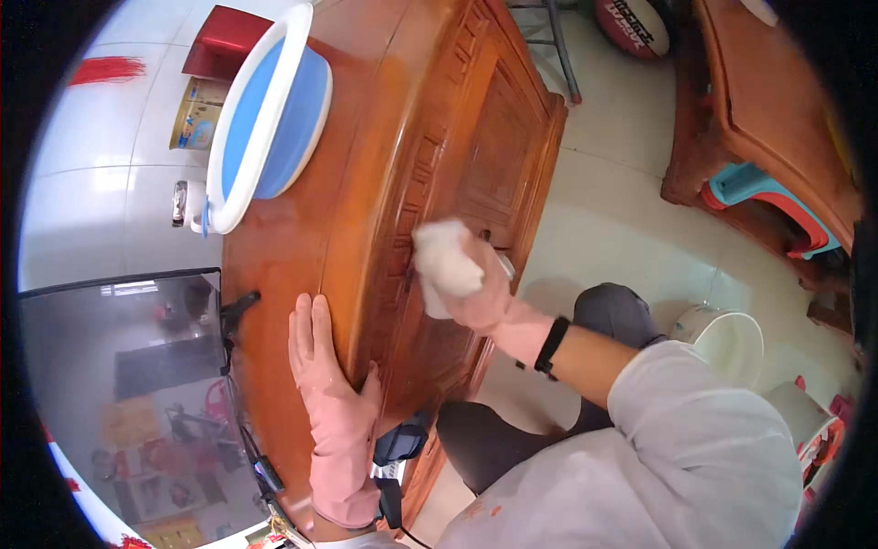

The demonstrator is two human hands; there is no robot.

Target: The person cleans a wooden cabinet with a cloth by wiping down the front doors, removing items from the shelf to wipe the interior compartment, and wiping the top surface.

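My left hand [327, 380], in a pink rubber glove, lies flat on the top of a reddish-brown wooden cabinet [352, 128], fingers stretched out and thumb near the front edge. A white cloth [448, 259] is bunched in my right hand [487, 306], gloved in the same pink. It is against or just in front of the cabinet's carved front [498, 137], slightly blurred; whether it touches the wood I cannot tell. My right fingers are mostly hidden behind the cloth.
On the cabinet stand a blue and white basin [306, 119], a gold tin [197, 114], a red box [224, 41] and a television [128, 393]. A white bucket [732, 334] stands on the floor at right. Beyond are a wooden table [768, 73], stools [745, 188] and a ball [636, 26].
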